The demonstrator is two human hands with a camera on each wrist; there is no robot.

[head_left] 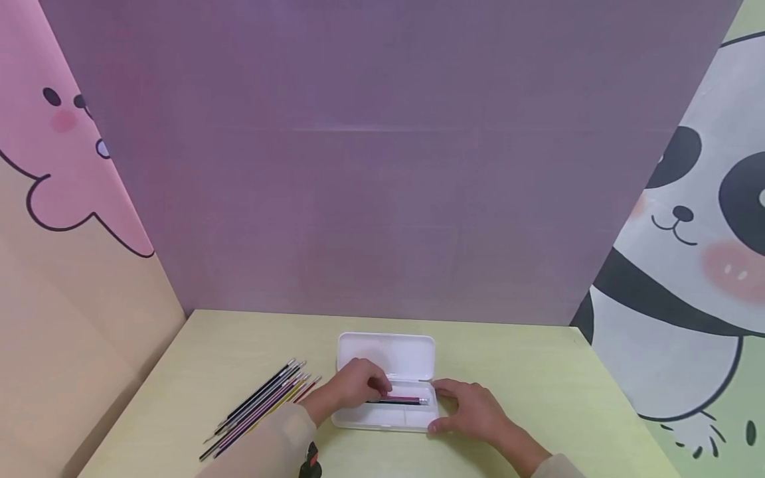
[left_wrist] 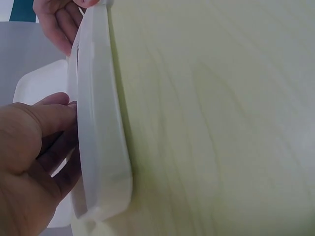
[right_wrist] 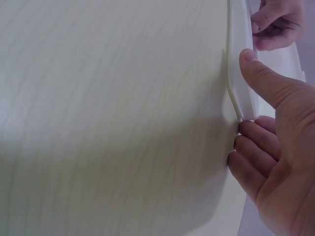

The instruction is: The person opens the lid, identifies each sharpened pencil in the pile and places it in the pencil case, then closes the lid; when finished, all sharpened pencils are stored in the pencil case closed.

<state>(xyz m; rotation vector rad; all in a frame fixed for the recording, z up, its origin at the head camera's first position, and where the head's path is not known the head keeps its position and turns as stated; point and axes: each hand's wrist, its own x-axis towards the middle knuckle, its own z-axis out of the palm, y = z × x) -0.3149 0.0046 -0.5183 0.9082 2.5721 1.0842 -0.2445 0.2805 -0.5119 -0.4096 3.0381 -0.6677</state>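
A white pencil case [head_left: 388, 417] lies with its lid [head_left: 387, 355] raised at the back. Inside it are a dark pencil and a reddish pencil [head_left: 406, 399], side by side, erasers to the right. My left hand [head_left: 360, 382] reaches into the case, bent fingers over the left part of these pencils; its fingertips are hidden behind the wall in the left wrist view, so a pinch cannot be confirmed. My right hand [head_left: 475, 411] holds the case's right end, thumb [right_wrist: 256, 66] at the front corner and the other fingers along the side.
A loose bundle of several pencils [head_left: 263, 405] lies on the pale wooden table [head_left: 538, 385], left of the case and partly behind my left sleeve [head_left: 269, 445]. A purple-grey panel [head_left: 382, 199] stands behind the table. Cartoon-printed walls flank both sides.
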